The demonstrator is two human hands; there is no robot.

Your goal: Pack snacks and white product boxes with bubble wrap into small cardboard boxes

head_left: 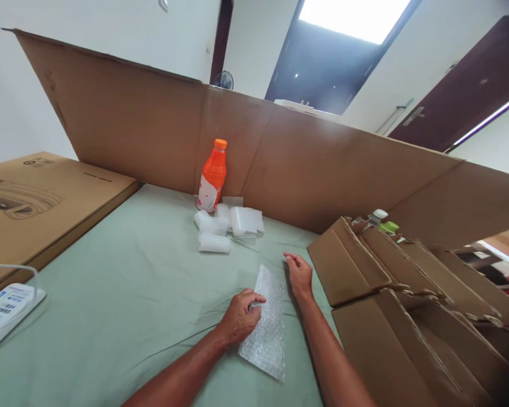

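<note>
A flat piece of clear bubble wrap (268, 333) lies lengthwise on the green cloth in front of me. My left hand (240, 316) is at its left edge, fingers curled over it, with the thumb and forefinger bent toward each other on the plastic. Just right of the wrap's far end, my right hand (300, 274) hovers or rests apart from it. Its fingers are drawn together in a loose pinch, and nothing shows between them. Farther back lie several rolled or folded bundles of white translucent wrap (214, 225), beside an orange bottle (213, 178) standing upright.
Tall cardboard (152, 130) walls off the back of the cloth-covered surface (131, 294). Open cardboard boxes (373, 339) line the right side, with a white-capped bottle (377, 217) among them. At left are a large flat carton (68, 192) and a white printed package (11, 311).
</note>
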